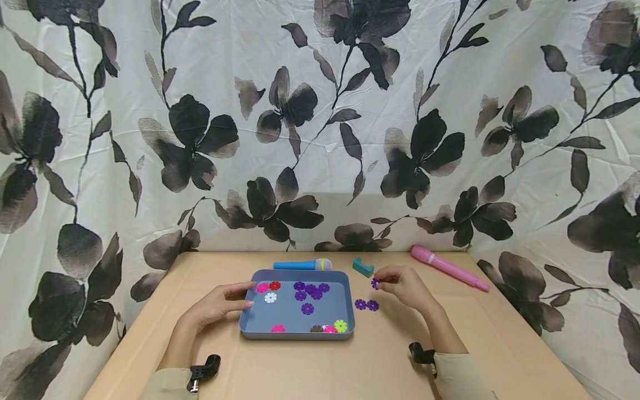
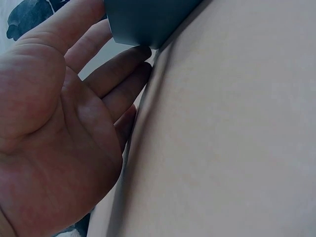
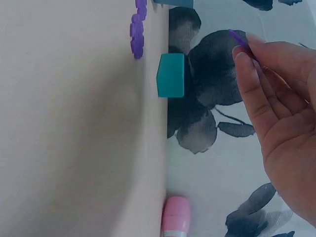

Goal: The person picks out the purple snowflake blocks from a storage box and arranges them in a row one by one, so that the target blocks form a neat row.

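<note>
At the left, my left hand rests against the side of a grey-blue tray, its thumb and index finger at the rim. The left wrist view shows straight, relaxed fingers beside the tray's corner. Between thumb and fingertips, my right hand pinches a purple snowflake disc, raised above the table; the right wrist view shows this purple disc edge-on. Two more purple discs lie touching on the table near the tray's right side. Inside the tray, several purple discs are grouped.
Also in the tray are pink discs, a red disc, a white disc, a brown disc and a lime disc. Behind it lie a blue toy microphone, a teal block and a pink microphone.
</note>
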The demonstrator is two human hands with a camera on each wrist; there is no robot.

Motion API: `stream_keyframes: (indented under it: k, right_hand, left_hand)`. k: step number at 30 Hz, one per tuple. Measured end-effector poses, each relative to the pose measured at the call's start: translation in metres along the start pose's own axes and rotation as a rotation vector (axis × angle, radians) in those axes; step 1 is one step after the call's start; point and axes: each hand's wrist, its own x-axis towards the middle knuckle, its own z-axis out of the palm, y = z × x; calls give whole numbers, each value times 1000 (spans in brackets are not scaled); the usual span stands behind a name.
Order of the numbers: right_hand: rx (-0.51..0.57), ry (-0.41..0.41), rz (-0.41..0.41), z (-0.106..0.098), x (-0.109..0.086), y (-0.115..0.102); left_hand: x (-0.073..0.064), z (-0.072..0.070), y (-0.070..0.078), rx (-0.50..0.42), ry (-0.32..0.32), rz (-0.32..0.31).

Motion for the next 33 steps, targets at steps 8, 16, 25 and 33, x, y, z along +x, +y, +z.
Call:
stream_keyframes:
  k: [8, 16, 25, 33]
  right_hand:
    - [-8, -28, 18, -4, -2, 6]
    - [-74, -141, 44, -7, -4, 18]
    - [-87, -229, 136, -4, -11, 29]
    - [-137, -228, 198, -2, -12, 30]
  left_hand:
    - [0, 0, 0, 10, -3, 7]
    - [1, 0, 2, 4, 2, 9]
    - [-1, 0, 2, 18, -5, 6]
    - [-2, 0, 3, 12, -19, 8]
